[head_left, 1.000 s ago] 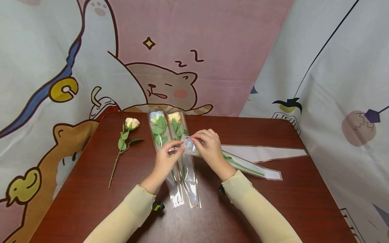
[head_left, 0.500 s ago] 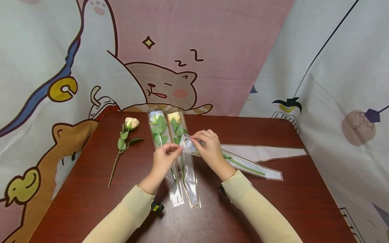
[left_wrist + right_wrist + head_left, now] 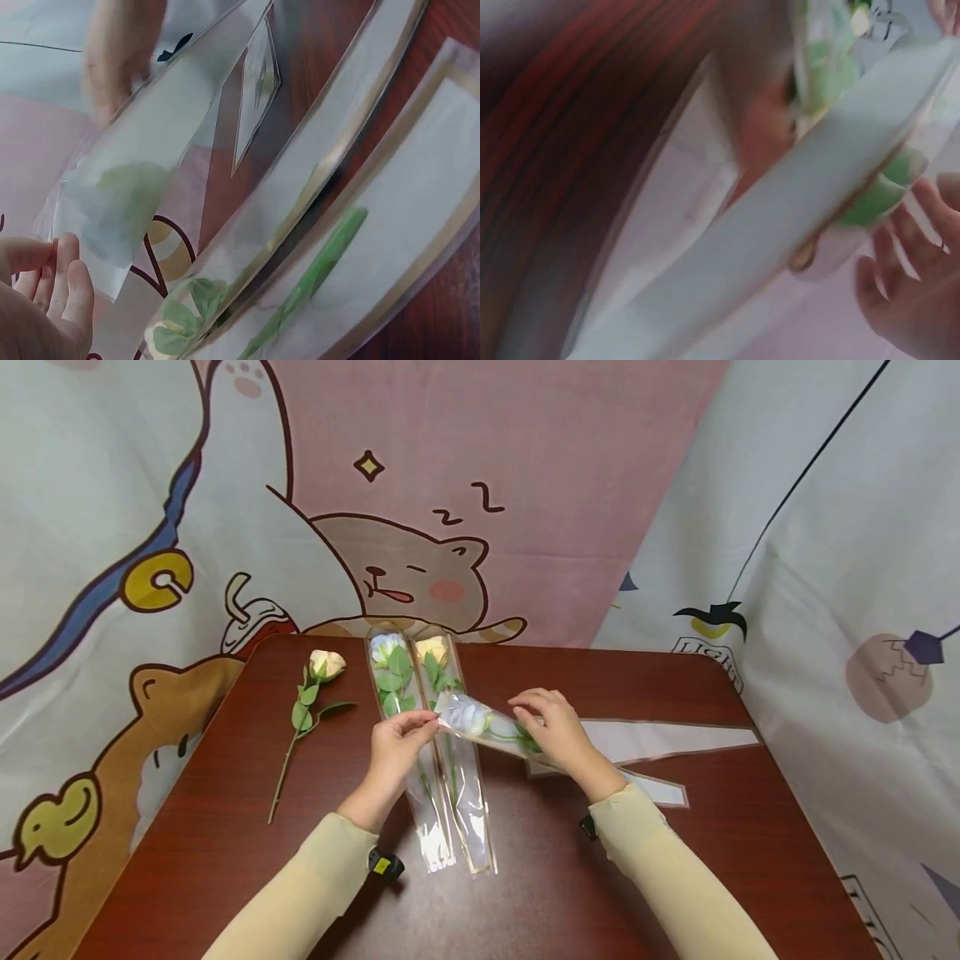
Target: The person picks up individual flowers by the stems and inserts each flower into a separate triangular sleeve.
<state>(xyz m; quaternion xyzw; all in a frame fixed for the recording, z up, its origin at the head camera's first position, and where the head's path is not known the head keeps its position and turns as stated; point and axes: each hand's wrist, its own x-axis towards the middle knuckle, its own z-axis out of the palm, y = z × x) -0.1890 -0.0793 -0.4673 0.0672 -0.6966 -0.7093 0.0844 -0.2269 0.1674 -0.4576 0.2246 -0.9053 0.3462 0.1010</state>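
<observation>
My left hand (image 3: 396,750) pinches the top corner of a clear flower sleeve (image 3: 501,743) between thumb and fingertips. Inside that sleeve lies a pale blue artificial rose (image 3: 467,717) with green leaves. The same sleeve (image 3: 135,172) slants up from my left fingers in the left wrist view. My right hand (image 3: 558,731) is over the sleeve's middle near the leaves, its fingers loosely bent. In the blurred right wrist view these fingers (image 3: 900,247) lie beside the sleeve (image 3: 780,217) without visibly closing on it.
Two sleeved roses, one blue (image 3: 387,650) and one yellow (image 3: 432,652), lie side by side under the held sleeve's end. A loose cream rose (image 3: 326,665) lies at the left. Another white-backed sleeve (image 3: 675,739) rests at the right on the brown table (image 3: 247,877).
My right hand has let go of the sleeve's top and moved right along it. My left hand has shifted slightly left, still pinching the corner, and the rose's head now shows.
</observation>
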